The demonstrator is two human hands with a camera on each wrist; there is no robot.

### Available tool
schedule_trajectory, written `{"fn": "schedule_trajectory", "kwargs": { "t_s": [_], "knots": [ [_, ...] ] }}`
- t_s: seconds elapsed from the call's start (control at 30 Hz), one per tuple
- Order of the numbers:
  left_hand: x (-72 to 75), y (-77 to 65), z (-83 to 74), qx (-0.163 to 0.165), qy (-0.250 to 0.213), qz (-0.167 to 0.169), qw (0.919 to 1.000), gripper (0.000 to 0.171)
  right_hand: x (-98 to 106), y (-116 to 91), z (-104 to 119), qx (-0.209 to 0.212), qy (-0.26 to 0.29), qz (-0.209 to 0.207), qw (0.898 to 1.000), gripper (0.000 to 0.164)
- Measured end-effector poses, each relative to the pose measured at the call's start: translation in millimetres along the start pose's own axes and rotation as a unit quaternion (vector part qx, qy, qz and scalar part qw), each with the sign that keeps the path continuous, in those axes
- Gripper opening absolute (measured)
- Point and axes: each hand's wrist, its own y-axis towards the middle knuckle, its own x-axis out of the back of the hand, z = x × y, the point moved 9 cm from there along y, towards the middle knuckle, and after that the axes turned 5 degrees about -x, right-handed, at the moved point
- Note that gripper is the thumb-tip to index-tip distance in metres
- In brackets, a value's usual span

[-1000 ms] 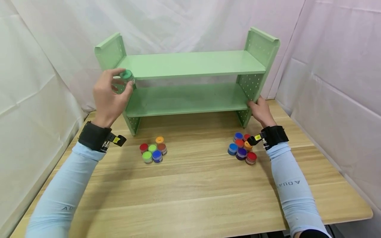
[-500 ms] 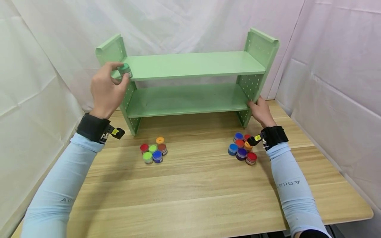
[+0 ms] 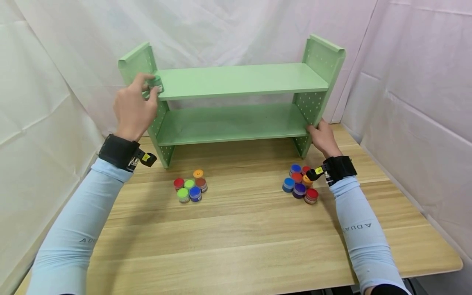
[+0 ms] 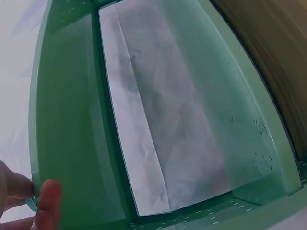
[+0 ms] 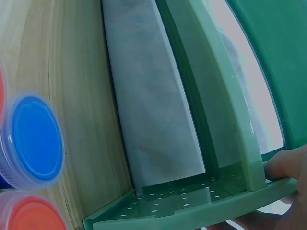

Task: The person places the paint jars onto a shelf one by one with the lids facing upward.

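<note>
My left hand [image 3: 135,104] is at the left end of the green shelf rack's [image 3: 239,80] upper board. Its thumb and index finger pinch a small jar with a green lid [image 3: 157,83], which is at that board's left front. In the left wrist view only a sliver of the jar [image 4: 31,204] shows behind the fingertips. My right hand [image 3: 323,138] grips the rack's right side panel near the lower board, thumb at the front. The right wrist view shows its fingers [image 5: 283,165] around the panel's edge; part of that hand is hidden.
On the wooden table [image 3: 239,246], a left cluster of small lidded jars [image 3: 189,185] has red, orange, brown, lime and blue tops. A right cluster [image 3: 298,189] has blue, purple, red and orange tops. White curtains [image 3: 228,32] stand behind and at both sides.
My left hand has moved the green-lidded jar up and back, from in front of the upper board to its left end. My right hand has stayed on the side panel.
</note>
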Motion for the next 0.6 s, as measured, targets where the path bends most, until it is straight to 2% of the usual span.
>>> {"fn": "schedule_trajectory", "kwargs": {
  "t_s": [0.33,0.6],
  "knots": [
    [-2.9,1.5,1.8,0.029,0.023,-0.006,0.9993,0.030,0.2,-0.6,0.1,0.003,0.001,-0.005,1.000,0.059],
    [-3.1,-1.8,3.3,0.025,0.037,-0.013,0.9989,0.035,-0.9,-2.1,2.8,0.011,-0.004,-0.010,1.000,0.058]
  ]
}}
